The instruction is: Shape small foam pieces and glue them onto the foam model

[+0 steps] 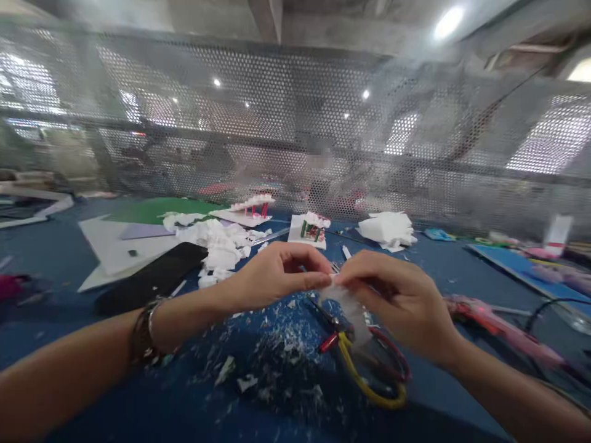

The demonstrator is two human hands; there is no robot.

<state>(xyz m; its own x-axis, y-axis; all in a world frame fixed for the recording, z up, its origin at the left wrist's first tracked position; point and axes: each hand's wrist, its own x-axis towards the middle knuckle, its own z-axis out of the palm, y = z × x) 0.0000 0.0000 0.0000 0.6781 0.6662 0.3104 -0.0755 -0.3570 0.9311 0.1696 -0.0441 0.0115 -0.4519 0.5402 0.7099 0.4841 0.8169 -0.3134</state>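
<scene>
A thin, wispy piece of white tissue (348,311) hangs between my hands. My left hand (272,277) pinches its upper edge between thumb and fingertips. From the other side, my right hand (399,295) grips the same piece, the two sets of fingertips almost touching. Directly beneath lies a pair of pliers (344,344) with red and yellow handles, partly covered by the tissue and blurred. Beyond my fingers stands a small model (313,231) with green and red posts and white stuff on top, on a white base.
Torn white paper (215,243) is heaped left of centre, beside a black case (152,277). Folded white tissues (388,231) lie at the back right. A pink tool (503,335) is at right. Scraps litter the blue table (184,394); a perforated metal screen (277,123) rises behind.
</scene>
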